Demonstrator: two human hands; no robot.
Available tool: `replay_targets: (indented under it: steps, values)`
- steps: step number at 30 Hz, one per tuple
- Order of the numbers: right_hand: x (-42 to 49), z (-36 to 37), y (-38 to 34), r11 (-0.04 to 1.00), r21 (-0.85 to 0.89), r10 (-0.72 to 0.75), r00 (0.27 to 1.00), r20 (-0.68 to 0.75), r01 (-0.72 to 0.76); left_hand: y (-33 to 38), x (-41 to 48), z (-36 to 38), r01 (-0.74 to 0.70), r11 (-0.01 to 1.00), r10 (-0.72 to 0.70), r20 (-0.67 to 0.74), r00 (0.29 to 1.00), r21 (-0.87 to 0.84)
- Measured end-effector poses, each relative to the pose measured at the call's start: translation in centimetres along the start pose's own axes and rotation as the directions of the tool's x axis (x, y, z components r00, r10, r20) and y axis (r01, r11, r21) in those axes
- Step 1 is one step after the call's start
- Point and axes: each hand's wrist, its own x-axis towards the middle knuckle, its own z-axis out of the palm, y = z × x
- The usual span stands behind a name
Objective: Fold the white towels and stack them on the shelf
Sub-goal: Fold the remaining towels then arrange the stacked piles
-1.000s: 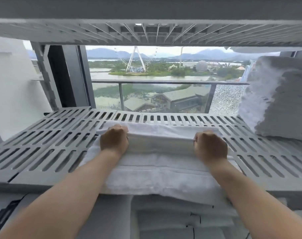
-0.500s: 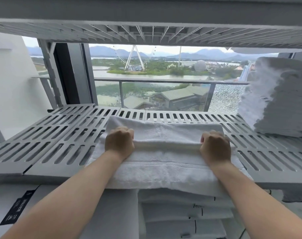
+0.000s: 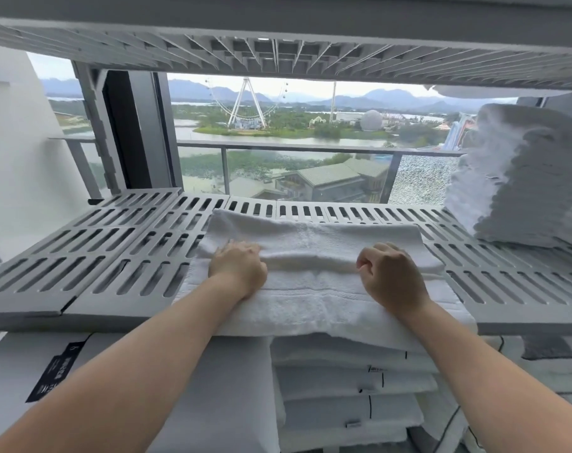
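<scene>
A white towel (image 3: pixel 314 243) lies folded over on the grey slatted shelf (image 3: pixel 108 253), its near edge hanging over the shelf's front lip. My left hand (image 3: pixel 238 266) is closed on the fold's left end. My right hand (image 3: pixel 389 276) is closed on the fold's right end. Both fists rest on the lower layer of the towel, knuckles up. A tall stack of folded white towels (image 3: pixel 523 178) stands at the right end of the same shelf.
Another slatted shelf (image 3: pixel 278 50) hangs close overhead. Below the front lip sit folded white linens (image 3: pixel 346 390) and a white bundle with a black label (image 3: pixel 59 371). Behind the shelf is a window with a balcony railing (image 3: pixel 310 147). A white wall stands at left.
Both hands have drawn back toward me along the towel while holding the fold. The folded far layer now shows more of its top, and the view has shifted slightly downward.
</scene>
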Motion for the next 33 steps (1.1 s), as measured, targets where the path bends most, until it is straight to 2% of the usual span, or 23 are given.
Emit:
replay_targets:
  steps: [1, 3, 6, 9, 11, 13, 16, 20, 21, 25, 28, 33]
  values:
    - [-0.5, -0.3, -0.5, 0.999, 0.012, -0.031, 1.000, 0.004, 0.031, 0.2, -0.5, -0.1, 0.008, 1.000, -0.009, 0.044, 0.999, 0.022]
    - [-1.6, -0.8, -1.3, 0.995, 0.032, -0.091, 0.996, 0.023, 0.091, 0.7, -1.6, -0.1, -0.042, 0.999, 0.041, 0.032, 0.999, 0.013]
    - [-3.6, -1.2, -1.8, 0.992, 0.036, -0.121, 0.991, 0.058, 0.119, 0.8, -3.6, -0.1, -0.266, 0.961, 0.256, -0.120, 0.959, -0.075]
    - [-5.6, -1.5, -1.3, 0.982, -0.011, -0.186, 0.982, 0.043, 0.187, 0.3, -6.0, -0.3, -0.460, 0.881, 0.419, -0.269, 0.867, -0.111]
    - [-6.9, -1.6, -0.9, 0.965, -0.052, -0.254, 0.964, 0.073, 0.258, 0.0, -7.6, -0.1, -0.558, 0.829, 0.526, -0.303, 0.795, -0.024]
    - [-7.8, -1.7, -0.5, 0.944, -0.093, -0.303, 0.944, 0.133, 0.316, -0.3, -8.9, 0.3, -0.595, 0.793, 0.606, -0.261, 0.751, 0.129]
    - [-8.7, -2.2, -0.1, 0.927, -0.120, -0.334, 0.929, 0.162, 0.354, -0.5, -10.5, 0.6, -0.562, 0.782, 0.616, -0.193, 0.764, 0.270]
    - [-9.8, -3.0, 0.5, 0.962, -0.104, -0.252, 0.968, 0.012, 0.252, -0.1, -12.8, 0.2, -0.531, 0.786, 0.618, -0.373, 0.692, 0.317]
    - [-10.0, -3.2, 0.6, 0.973, -0.103, -0.211, 0.977, -0.022, 0.208, -0.1, -13.2, 0.0, -0.500, 0.803, 0.595, -0.404, 0.695, 0.324]
    - [-9.4, -4.2, 0.8, 0.993, -0.119, 0.018, 0.995, -0.099, -0.029, 0.2, -13.9, -1.2, -0.303, 0.918, 0.390, -0.455, 0.800, 0.254]
    - [-7.2, -5.0, 0.7, 0.976, -0.173, 0.109, 0.984, -0.140, -0.132, 1.8, -12.4, -2.1, -0.157, 0.965, 0.240, -0.468, 0.851, 0.209]
    - [-1.5, -4.5, 1.5, 0.940, -0.259, 0.198, 0.973, -0.122, -0.224, 3.8, -6.5, -3.2, 0.002, 0.978, 0.111, -0.535, 0.837, 0.207]
